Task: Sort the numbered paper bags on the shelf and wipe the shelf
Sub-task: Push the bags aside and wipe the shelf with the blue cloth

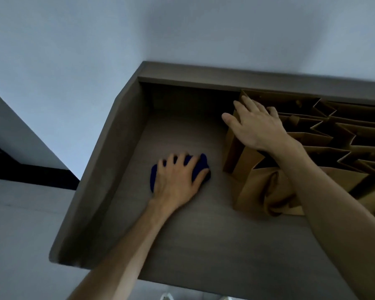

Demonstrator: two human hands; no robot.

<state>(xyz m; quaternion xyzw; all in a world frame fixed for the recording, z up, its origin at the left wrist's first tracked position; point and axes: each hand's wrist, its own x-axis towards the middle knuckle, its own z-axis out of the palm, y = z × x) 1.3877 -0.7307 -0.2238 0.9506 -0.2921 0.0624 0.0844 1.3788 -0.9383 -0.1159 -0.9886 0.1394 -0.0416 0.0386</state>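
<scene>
A grey-brown shelf (178,239) fills the middle of the head view. My left hand (178,180) presses flat on a dark blue cloth (200,167) lying on the shelf's bare left part. Several brown paper bags (325,135) stand in a row on the right part of the shelf, their tops open; no numbers are visible on them. My right hand (256,124) rests with spread fingers on the top edge of the leftmost bag (240,152), and my forearm crosses over the nearer bags. A crumpled bag (273,193) lies at the front of the row.
The shelf has a raised side wall (108,156) on the left and a back wall (204,80) against a pale blue-grey room wall (95,50). A dark strip (20,172) shows at the far left, below the shelf level.
</scene>
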